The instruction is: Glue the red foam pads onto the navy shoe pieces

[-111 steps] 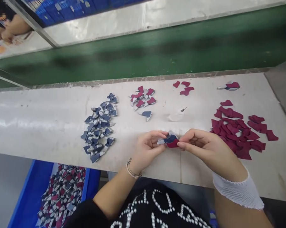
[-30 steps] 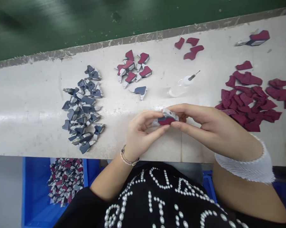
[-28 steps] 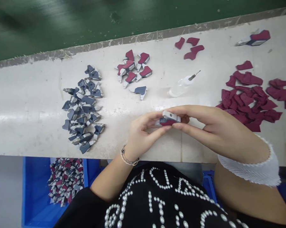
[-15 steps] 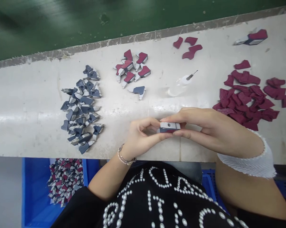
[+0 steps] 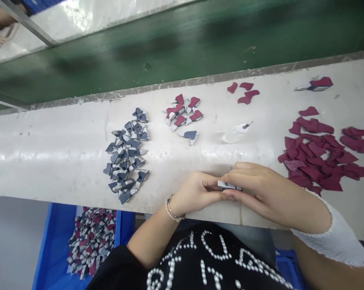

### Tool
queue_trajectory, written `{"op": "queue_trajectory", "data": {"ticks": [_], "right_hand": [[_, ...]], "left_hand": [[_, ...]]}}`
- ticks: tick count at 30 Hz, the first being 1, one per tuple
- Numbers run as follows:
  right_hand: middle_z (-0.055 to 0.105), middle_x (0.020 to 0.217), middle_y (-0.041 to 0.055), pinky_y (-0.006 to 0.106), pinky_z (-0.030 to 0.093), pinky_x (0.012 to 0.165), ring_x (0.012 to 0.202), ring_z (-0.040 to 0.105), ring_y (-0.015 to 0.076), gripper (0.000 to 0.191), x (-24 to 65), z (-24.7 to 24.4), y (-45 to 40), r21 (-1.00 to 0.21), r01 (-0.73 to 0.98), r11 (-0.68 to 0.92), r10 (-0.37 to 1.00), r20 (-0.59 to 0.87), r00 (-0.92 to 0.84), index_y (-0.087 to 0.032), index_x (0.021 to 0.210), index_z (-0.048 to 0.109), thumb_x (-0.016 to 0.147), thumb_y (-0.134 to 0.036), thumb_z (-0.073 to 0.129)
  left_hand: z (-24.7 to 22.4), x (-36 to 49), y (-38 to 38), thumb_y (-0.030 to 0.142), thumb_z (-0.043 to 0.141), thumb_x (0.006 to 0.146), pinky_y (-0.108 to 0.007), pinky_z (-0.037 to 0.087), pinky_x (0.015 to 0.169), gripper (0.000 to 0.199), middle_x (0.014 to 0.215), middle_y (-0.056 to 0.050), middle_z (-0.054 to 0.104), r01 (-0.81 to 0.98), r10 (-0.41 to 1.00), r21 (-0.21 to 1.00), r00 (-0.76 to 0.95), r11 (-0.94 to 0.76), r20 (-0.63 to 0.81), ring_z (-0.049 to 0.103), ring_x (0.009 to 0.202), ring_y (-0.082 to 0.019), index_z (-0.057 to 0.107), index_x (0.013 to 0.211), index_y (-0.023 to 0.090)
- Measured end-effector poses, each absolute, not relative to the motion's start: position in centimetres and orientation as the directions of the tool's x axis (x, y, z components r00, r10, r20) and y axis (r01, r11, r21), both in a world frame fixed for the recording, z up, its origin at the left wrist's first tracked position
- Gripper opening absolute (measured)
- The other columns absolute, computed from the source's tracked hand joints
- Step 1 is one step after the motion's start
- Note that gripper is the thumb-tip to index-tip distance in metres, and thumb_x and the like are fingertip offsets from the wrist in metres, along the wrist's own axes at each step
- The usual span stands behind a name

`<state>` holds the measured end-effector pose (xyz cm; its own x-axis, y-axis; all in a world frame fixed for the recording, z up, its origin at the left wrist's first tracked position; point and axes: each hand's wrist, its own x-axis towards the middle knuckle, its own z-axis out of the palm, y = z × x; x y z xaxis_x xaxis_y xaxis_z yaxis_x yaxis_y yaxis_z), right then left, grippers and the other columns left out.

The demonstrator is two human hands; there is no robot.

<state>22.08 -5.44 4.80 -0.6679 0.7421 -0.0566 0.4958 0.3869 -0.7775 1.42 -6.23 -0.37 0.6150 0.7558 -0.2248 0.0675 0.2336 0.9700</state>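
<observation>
Near the table's front edge, my left hand [image 5: 197, 193] and my right hand [image 5: 260, 189] both pinch a small grey and dark-blue plastic part [image 5: 228, 185]. Its light grey face, with a round hole, points up; the fingers cover much of the rest. A clear bottle with a thin dark tip [image 5: 238, 132] lies beyond my hands. Left of it rests one blue and grey part [image 5: 189, 136], and behind that a small group of parts with maroon pads [image 5: 180, 109]. Loose maroon pads [image 5: 323, 153] are heaped to the right of my right hand.
A pile of blue and grey parts [image 5: 126, 155] lies on the left of the white table [image 5: 64, 161]. Below it, a blue bin [image 5: 53, 241] holds many parts. Several maroon pads [image 5: 248, 96] and a padded part [image 5: 321, 83] lie farther back, before a green belt [image 5: 182, 48].
My head view has shifted, so the table sits lower and more of the far side shows. Both hands still hold the part, which is turned slightly, with my right fingers covering more of it.
</observation>
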Motion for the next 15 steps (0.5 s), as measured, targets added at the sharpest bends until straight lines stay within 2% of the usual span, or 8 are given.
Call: {"op": "queue_trajectory", "data": {"ticks": [2,8,12,15], "right_hand": [[0.066,0.077,0.0044,0.034,0.046,0.064,0.071,0.06,0.02,0.026,22.2,4.7,-5.5,-0.782,0.5,0.372,0.735,-0.081,-0.673,-0.022,0.092,0.07,0.105,-0.031,0.049],[0.066,0.082,0.0045,0.035,0.048,0.066,0.073,0.062,0.0198,0.027,21.7,4.4,-5.7,-0.825,0.469,0.316,0.75,-0.085,-0.656,-0.021,0.094,0.067,0.105,-0.036,0.048],[0.066,0.081,0.0034,0.035,0.05,0.069,0.074,0.063,0.0196,0.027,21.1,4.6,-5.0,-0.858,0.403,0.319,0.746,-0.035,-0.665,-0.022,0.097,0.069,0.105,-0.037,0.048],[0.07,0.09,0.004,0.036,0.053,0.076,0.081,0.066,0.021,0.027,21.5,4.9,-4.4,-0.885,0.402,0.234,0.809,-0.052,-0.585,-0.026,0.112,0.069,0.105,-0.044,0.05]], "left_hand": [[-0.3,1.3,-6.3,0.052,0.08,0.084,-0.026,0.053,0.06,0.036,0.075,-0.003,0.075,0.052,0.75,0.962,0.616,0.267,-0.241,0.066,0.068,-0.015,0.08,0.081,0.016],[0.7,0.8,-6.6,0.059,0.083,0.076,-0.03,0.057,0.063,0.042,0.075,-0.004,0.076,0.11,0.691,0.92,0.628,0.376,-0.358,0.069,0.07,-0.019,0.081,0.08,0.017],[1.8,0.1,-6.2,0.059,0.081,0.08,-0.029,0.056,0.062,0.042,0.072,-0.004,0.076,0.166,0.733,0.95,0.606,0.264,-0.309,0.069,0.068,-0.019,0.082,0.08,0.017],[2.7,-0.5,-4.2,0.053,0.08,0.084,-0.028,0.053,0.061,0.036,0.071,-0.004,0.076,0.237,0.801,0.966,0.557,0.101,-0.221,0.067,0.064,-0.017,0.083,0.083,0.017]]}}
